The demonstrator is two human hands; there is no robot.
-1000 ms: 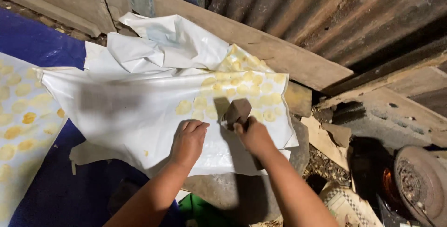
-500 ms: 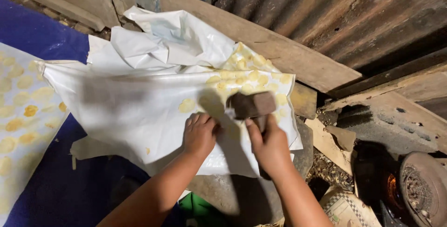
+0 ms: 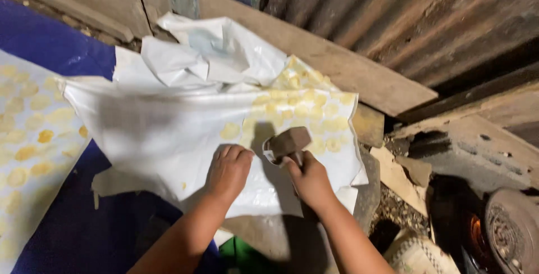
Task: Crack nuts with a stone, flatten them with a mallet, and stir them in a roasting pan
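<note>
Two hands are shown on the white plastic sheet: the left hand presses it flat, fingers curled, while the hammer, gripped in the closed right hand, has been lowered from its raised position half a second earlier toward the flattened yellow discs.

A glossy white plastic sheet, smooth but creased and crumpled toward the upper middle of the frame, shows pale yellow flattened discs pressed beneath it, matt and doughy in look. The right hand has its grip on a mallet with a dull brown, matt head that looks like wood or stone, while the left hand lies on the slick plastic. In the upper right, a rough, unfinished wooden plank sits against rusty corrugated metal sheeting, and at the left edge a matt blue cloth shows under a second plastic sheet.
</note>
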